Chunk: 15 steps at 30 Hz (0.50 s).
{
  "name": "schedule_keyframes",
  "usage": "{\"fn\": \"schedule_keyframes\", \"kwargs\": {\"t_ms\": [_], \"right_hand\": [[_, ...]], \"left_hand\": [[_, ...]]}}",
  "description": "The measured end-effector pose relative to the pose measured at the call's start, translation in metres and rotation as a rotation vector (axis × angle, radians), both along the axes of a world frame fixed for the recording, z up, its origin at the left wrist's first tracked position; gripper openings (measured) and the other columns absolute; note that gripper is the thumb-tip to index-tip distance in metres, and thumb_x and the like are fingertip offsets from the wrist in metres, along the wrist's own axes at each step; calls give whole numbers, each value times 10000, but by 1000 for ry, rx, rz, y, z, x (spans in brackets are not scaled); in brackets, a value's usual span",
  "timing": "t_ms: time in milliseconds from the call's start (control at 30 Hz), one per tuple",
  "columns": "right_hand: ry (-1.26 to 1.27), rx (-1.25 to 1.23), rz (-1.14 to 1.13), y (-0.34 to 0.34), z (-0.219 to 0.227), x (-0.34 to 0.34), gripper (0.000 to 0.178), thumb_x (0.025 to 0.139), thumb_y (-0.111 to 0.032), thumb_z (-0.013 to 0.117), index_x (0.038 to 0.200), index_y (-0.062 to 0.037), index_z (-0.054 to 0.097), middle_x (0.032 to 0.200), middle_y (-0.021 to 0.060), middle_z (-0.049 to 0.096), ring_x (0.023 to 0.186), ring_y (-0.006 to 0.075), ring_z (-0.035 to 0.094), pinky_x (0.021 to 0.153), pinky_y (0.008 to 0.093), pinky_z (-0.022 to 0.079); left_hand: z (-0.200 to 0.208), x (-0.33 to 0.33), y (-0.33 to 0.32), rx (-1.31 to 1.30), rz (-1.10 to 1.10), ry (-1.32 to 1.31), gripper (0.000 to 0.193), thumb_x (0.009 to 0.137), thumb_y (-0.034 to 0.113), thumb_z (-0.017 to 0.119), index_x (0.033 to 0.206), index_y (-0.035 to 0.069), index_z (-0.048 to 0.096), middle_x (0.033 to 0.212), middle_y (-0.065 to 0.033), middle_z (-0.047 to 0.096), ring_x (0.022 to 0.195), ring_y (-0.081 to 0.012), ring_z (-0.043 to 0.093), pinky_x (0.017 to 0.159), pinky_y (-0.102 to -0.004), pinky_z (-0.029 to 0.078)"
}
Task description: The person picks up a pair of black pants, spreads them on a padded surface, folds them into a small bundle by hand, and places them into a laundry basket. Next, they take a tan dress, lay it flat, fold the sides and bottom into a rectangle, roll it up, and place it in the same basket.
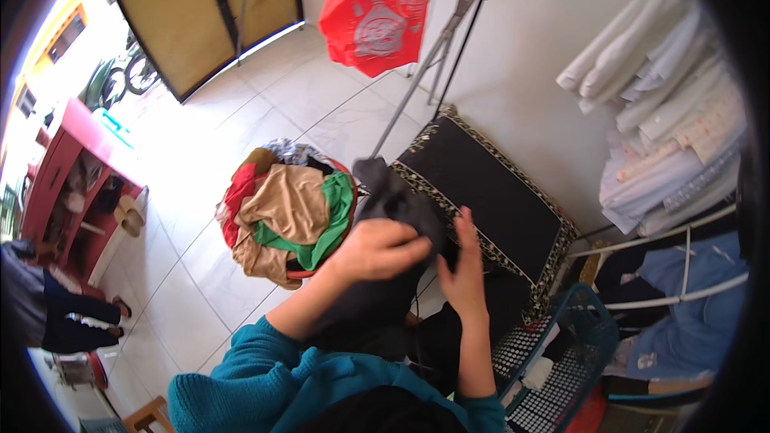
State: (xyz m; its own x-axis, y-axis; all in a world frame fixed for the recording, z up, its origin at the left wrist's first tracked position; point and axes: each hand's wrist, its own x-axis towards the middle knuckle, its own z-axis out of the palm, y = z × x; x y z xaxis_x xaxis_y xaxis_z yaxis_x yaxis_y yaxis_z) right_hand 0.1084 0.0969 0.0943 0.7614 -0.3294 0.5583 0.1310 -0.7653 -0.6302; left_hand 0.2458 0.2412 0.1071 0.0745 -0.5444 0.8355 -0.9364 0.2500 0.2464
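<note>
A dark grey-black garment (393, 196) is bunched up in front of me, blurred by motion. My left hand (381, 248) is curled at its lower edge, with the fingers closed on the cloth. To the right of the garment is my right hand (464, 269), its fingers stretched upward and the thumb apart. Just beyond my left hand, a round red basket (346, 168) is heaped with clothes. A tan cloth (293, 200), a green cloth (339, 200) and a red cloth (235, 207) show on the heap.
A black ironing pad (489, 192) with a patterned border lies to the right. Beside my right forearm stands a teal plastic basket (589, 329). White clothes (658, 88) hang at right, a red bag (377, 16) ahead. A person (60, 305) stands by the pink cabinet (60, 160).
</note>
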Motion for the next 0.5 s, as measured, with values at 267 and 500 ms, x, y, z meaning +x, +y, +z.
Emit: {"fn": "schedule_keyframes", "kwargs": {"t_ms": [267,500], "right_hand": [[0,-36,-313,-40,16,-21,349,622,-75,726,934,-59,572,827,91,582,750,266,603,644,334,483],[279,27,-29,-52,84,-57,333,582,-52,737,870,-77,572,700,76,566,712,268,605,617,346,480]], "left_hand": [[33,-25,1,300,148,155,405,570,65,703,969,67,635,828,-72,564,707,-264,568,617,-350,466],[71,-9,-18,130,401,29,356,524,-39,625,867,58,617,781,-79,515,771,-275,512,670,-376,401]]}}
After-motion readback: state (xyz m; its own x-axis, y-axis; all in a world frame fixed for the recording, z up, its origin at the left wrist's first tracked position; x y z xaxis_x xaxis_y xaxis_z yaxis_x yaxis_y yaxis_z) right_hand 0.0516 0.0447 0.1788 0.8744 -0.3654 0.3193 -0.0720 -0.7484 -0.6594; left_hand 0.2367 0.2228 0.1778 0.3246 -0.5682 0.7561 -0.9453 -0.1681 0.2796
